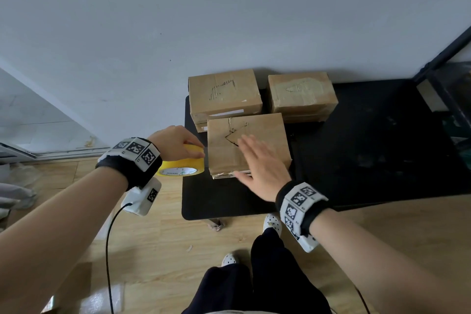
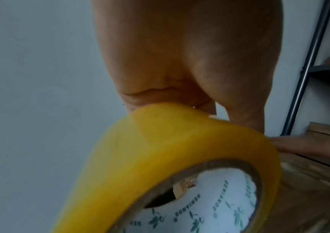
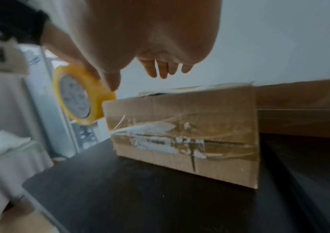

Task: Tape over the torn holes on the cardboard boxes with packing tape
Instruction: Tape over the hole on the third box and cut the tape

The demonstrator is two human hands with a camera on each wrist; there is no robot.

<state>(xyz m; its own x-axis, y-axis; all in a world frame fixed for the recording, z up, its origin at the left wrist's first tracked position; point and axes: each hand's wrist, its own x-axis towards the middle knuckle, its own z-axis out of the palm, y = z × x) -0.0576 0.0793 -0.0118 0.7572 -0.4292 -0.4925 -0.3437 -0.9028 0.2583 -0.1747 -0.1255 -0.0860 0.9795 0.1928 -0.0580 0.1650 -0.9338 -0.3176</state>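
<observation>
The near cardboard box (image 1: 265, 130) (image 3: 184, 134) stands on the black table (image 1: 369, 148), with a torn hole (image 1: 232, 138) in its top. My left hand (image 1: 178, 141) (image 2: 180, 63) grips a yellow roll of packing tape (image 1: 182, 164) (image 2: 170, 157) (image 3: 78, 96) held against the box's left edge. A glossy strip of tape seems to run from the roll across the box top (image 2: 309, 197). My right hand (image 1: 257, 160) (image 3: 150, 39) lies over the box top with straight fingers, just right of the hole.
Two more boxes stand behind against the wall: the left one (image 1: 224, 94) has a torn hole, and the right one (image 1: 302, 92) has tape over its top. A dark metal shelf frame (image 1: 448, 48) rises at the right. My legs and shoes are below the table's front edge.
</observation>
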